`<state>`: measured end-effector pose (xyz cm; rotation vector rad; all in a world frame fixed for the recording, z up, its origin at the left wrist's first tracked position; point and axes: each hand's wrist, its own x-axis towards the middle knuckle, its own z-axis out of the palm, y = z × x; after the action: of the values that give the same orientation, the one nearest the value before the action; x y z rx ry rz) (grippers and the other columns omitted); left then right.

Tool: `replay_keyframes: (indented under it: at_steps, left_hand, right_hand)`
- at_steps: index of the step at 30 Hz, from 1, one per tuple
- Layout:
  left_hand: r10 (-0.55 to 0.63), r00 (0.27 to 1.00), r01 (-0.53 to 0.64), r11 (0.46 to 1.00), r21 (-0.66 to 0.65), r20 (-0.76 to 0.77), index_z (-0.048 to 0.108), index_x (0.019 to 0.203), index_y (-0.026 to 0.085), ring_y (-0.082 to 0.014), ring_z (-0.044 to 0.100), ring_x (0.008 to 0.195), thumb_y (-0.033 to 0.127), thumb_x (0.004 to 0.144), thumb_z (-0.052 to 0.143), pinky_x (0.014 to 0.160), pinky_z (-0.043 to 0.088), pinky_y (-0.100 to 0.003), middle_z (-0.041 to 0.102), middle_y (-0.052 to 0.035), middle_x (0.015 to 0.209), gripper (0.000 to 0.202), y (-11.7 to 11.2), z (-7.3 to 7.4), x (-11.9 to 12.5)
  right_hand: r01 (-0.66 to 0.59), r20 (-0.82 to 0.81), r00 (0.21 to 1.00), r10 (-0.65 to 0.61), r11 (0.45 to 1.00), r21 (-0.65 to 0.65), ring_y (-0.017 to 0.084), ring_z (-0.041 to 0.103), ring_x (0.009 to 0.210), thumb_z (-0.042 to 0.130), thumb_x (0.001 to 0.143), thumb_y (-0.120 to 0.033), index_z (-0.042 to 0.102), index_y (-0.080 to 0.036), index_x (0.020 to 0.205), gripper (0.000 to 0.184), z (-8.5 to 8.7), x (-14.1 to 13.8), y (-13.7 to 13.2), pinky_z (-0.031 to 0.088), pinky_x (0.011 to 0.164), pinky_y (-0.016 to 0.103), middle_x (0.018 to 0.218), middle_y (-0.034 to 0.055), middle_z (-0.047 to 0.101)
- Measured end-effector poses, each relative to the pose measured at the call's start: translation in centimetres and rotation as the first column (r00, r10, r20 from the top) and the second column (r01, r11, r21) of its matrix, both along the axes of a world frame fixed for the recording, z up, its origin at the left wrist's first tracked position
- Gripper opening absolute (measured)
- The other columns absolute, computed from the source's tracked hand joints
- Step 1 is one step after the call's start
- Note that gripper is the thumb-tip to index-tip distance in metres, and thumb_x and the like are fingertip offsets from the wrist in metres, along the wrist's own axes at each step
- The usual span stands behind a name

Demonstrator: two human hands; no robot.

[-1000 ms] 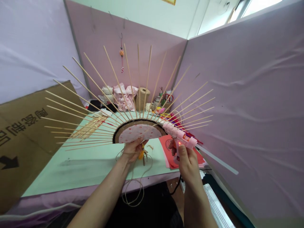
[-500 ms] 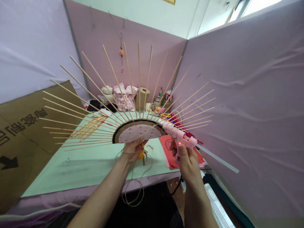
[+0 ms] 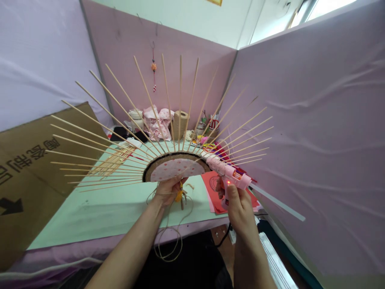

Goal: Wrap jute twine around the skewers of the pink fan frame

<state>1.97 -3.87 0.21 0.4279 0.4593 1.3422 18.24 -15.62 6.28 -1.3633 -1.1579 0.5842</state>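
Observation:
My left hand (image 3: 168, 190) grips the lower edge of a half-round fan-shaped piece (image 3: 174, 167), its fingers partly hidden beneath it. Pink dotted cloth covers the piece's middle, with a brown band and a dark rim around the curve. Thin wooden sticks (image 3: 181, 100) radiate from that rim. A yellow tassel (image 3: 179, 193) and loops of thin cord (image 3: 170, 228) hang below the hand. My right hand (image 3: 237, 200) is wrapped around the handle of a pink glue gun (image 3: 225, 170) with its red light on. The gun's nozzle end is at the rim's right side; a glue stick (image 3: 276, 202) protrudes behind.
On the green tabletop (image 3: 105, 218) lie a bundle of wooden strips (image 3: 112, 160) and red paper (image 3: 210, 182). Behind stand a twine spool (image 3: 180, 120), pink cloth (image 3: 158, 124) and jars. A cardboard sheet (image 3: 39, 160) leans at left; a draped partition (image 3: 315, 140) rises at right.
The fan-shaped piece has turned slightly, its upper sticks shifting a little to the right. The glue gun's rear has dipped slightly; both hands keep their holds.

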Motion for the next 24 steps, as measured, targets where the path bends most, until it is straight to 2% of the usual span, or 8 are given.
replay_keyframes:
  at_steps: [11,18,24]
  left_hand:
    - [-0.03,0.999,0.031,0.999,0.016,-0.036,0.067,0.108,0.02,-0.0195,0.07,0.087,0.008,0.052,0.087,0.096,0.051,-0.042,0.075,-0.0025,0.092,0.06,0.08,-0.37,-0.11]
    - [-0.025,0.999,0.025,1.0,0.013,-0.033,0.068,0.105,0.02,-0.0187,0.07,0.083,0.007,0.05,0.087,0.096,0.052,-0.043,0.075,-0.0022,0.09,0.059,-0.02,-0.15,0.0]
    - [-0.022,0.999,0.024,0.999,0.031,-0.049,0.068,0.1,0.019,-0.0207,0.071,0.087,0.006,0.051,0.086,0.094,0.053,-0.042,0.075,-0.0036,0.09,0.054,-0.16,0.07,0.14]
  right_hand:
    - [0.009,-0.016,1.0,-0.009,1.0,-0.003,0.014,0.05,0.06,0.043,0.089,-0.065,0.062,-0.016,0.085,0.052,0.07,-0.06,-0.03,0.043,0.054,0.025,0.069,0.0022,0.056]
    - [0.019,-0.031,0.999,-0.019,1.0,0.001,0.013,0.051,0.061,0.045,0.087,-0.066,0.064,-0.016,0.085,0.053,-0.05,-0.08,-0.11,0.044,0.054,0.024,0.07,0.0023,0.058]
    - [0.016,-0.012,1.0,-0.016,1.0,0.012,0.013,0.052,0.06,0.045,0.089,-0.064,0.065,-0.016,0.084,0.052,0.02,-0.11,-0.19,0.045,0.053,0.024,0.07,0.003,0.058]
